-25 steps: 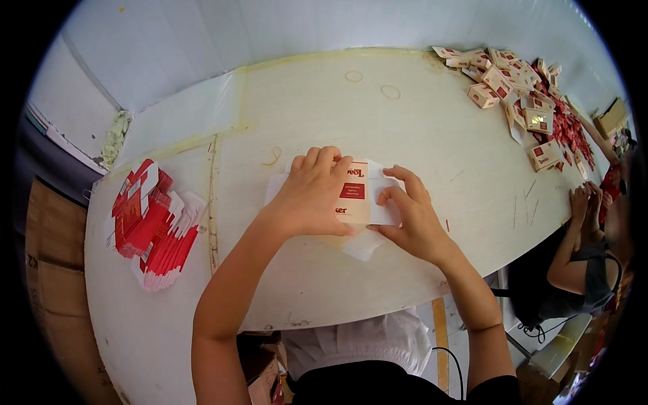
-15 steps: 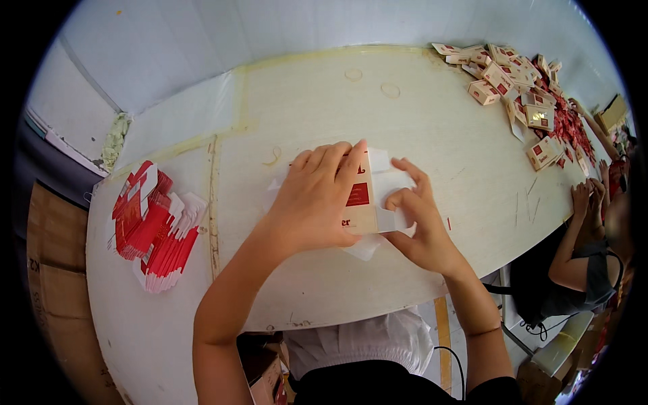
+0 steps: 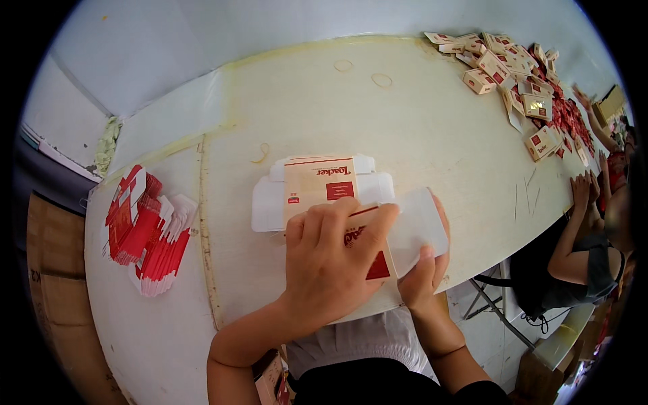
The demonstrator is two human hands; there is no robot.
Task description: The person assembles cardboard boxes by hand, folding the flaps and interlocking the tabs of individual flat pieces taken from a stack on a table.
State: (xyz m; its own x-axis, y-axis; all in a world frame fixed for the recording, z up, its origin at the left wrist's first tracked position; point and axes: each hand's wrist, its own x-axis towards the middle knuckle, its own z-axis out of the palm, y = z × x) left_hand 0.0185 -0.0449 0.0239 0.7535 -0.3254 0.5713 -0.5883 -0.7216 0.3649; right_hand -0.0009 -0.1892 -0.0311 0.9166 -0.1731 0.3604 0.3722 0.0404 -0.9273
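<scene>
Showing red-printed cream ctn point(image 3: 379, 268), prob. part-folded, R grip point(image 3: 428, 270) pinching white flap point(image 3: 420, 221), L grip point(image 3: 332, 263) clasping ctn

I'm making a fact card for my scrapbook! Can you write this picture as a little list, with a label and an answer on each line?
Left hand: laid over a cream printed cardboard carton
Right hand: holding a white cardboard flap at that carton's right end
Just beyond: flat cream-and-white cardboard carton on the pale table
Left side: stacked red-and-white folded cardboard cartons
Far right: heaped cream cardboard boxes beside small red pieces
Thin tan loops: three
Another person's hands: table's right edge
</scene>
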